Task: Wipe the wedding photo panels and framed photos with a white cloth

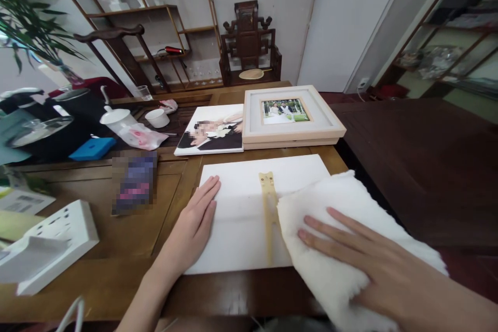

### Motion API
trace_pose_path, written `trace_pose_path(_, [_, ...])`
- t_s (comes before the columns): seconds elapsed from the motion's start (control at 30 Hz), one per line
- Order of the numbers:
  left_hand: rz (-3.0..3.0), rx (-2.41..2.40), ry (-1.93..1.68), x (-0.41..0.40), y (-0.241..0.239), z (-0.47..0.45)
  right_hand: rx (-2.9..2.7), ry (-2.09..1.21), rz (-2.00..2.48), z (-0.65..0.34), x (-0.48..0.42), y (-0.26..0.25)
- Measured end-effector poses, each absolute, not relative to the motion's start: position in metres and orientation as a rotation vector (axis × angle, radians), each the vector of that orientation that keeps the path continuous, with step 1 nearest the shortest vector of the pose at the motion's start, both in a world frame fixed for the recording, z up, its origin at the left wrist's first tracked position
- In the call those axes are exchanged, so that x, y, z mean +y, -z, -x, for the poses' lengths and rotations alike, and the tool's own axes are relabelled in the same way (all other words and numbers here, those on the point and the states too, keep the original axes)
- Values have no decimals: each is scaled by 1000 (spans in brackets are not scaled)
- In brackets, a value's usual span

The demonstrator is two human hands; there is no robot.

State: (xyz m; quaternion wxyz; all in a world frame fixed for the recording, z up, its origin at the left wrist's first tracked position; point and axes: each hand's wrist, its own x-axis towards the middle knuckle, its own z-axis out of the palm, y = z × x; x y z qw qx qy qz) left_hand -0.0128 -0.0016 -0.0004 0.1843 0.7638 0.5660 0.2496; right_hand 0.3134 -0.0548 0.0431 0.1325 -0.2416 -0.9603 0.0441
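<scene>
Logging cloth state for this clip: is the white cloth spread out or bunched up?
Mostly spread: the white cloth extends well beyond the right hand, overlapping the white board. Whether it is doubled over, cannot tell.

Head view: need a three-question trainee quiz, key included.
1. What lies under the right hand? A) blue box B) white cloth C) white cup
2. True or false: the left hand rests on the white cloth.
3. Fill in: in the picture, the framed photo lies to the ___ of the unframed print.

Key: 1. B. 2. False; it rests on the white panel. 3. right.
</scene>
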Motion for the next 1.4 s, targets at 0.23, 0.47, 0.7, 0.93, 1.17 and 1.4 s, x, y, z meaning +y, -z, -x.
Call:
trace_pose_path(0.23, [-2152, 1588, -710, -1, -1, 12, -2809, -262, 886, -309, 28, -31])
trace_pose_path(0.47, [-2138, 1603, -726, -3, -1, 12, -2825, -156, 907, -305, 39, -26])
trace_pose_path(0.7, [-2147, 1611, -716, -2, 0, 12, -2869, -308, 780, -316, -41, -53])
trace_pose_path(0.93, [-2143, 1602, -720, -3, -1, 12, -2770, -435, 992, -317, -6, -46])
trace_pose_path(1.17, [-2133, 1595, -707, -3, -3, 12, -2630, -331, 1193, -280, 56, -28])
trace_pose_path(1.4, [-2136, 1609, -697, -2, -2, 12, -2786, -316, 914, -279, -5, -30])
